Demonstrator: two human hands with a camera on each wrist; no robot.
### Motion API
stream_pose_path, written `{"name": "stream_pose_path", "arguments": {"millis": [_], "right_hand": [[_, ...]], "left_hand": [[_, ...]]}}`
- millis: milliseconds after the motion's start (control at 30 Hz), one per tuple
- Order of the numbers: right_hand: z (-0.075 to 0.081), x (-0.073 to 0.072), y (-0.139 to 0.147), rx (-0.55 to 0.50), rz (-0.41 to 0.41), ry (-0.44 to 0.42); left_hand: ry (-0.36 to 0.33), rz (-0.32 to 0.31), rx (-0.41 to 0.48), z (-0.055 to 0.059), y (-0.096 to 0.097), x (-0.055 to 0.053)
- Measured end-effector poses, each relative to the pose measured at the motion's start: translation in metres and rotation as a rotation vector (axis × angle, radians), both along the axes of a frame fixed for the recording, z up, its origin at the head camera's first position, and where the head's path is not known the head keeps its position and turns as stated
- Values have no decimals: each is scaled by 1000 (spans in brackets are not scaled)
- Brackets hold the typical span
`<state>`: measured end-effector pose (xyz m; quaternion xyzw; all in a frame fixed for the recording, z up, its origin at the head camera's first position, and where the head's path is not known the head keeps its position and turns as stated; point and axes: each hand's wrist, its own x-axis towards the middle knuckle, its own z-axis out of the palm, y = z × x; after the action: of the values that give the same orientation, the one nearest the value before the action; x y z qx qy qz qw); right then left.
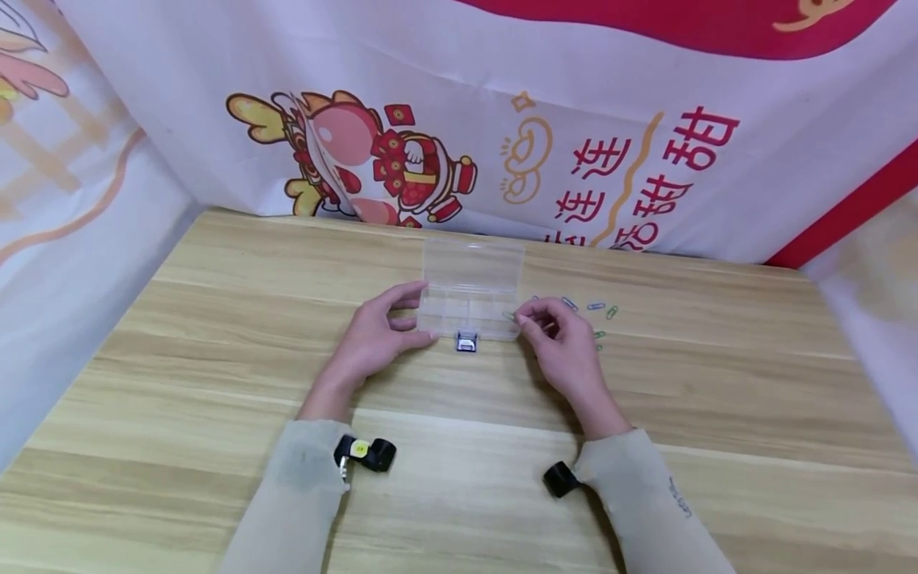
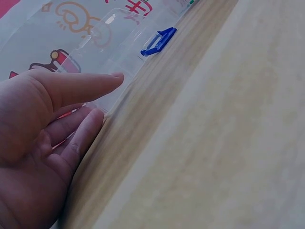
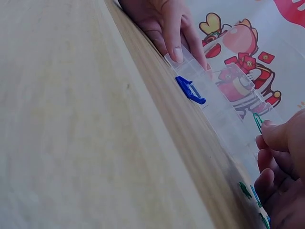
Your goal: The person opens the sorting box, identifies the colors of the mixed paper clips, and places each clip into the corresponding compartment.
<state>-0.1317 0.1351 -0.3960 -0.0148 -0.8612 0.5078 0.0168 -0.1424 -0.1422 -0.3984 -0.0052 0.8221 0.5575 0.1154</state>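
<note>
A clear plastic compartment box (image 1: 457, 312) stands on the table with its lid (image 1: 473, 265) raised at the back and a blue latch (image 1: 466, 342) folded down in front. My left hand (image 1: 376, 331) holds the box's left end, thumb along the front corner and index finger at the back corner. Between thumb and fingertip, my right hand (image 1: 562, 343) pinches a green paper clip (image 3: 258, 121). That clip is over the box's right end. Beside the right hand lie several loose paper clips, among them a blue one (image 1: 596, 306) and a green one (image 1: 612, 312).
The wood-grain table (image 1: 445, 478) runs back to a printed cloth (image 1: 459, 143) hanging just behind the box. Another cloth (image 1: 93, 199) hangs along the left edge. Cameras are strapped to both sleeved wrists.
</note>
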Motion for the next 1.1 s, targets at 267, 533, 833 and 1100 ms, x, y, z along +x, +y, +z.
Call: {"name": "stream_pose_path", "arguments": {"millis": [267, 533, 833, 1100], "right_hand": [[-2, 1, 0, 37, 9, 7], [-1, 1, -2, 45, -2, 24], [-3, 2, 0, 42, -1, 43], [-4, 3, 2, 45, 7, 79]], "left_hand": [[-10, 12, -23, 3, 1, 1], [-26, 17, -28, 5, 1, 1], [-25, 14, -27, 5, 3, 1], [-20, 19, -30, 4, 4, 1]]}}
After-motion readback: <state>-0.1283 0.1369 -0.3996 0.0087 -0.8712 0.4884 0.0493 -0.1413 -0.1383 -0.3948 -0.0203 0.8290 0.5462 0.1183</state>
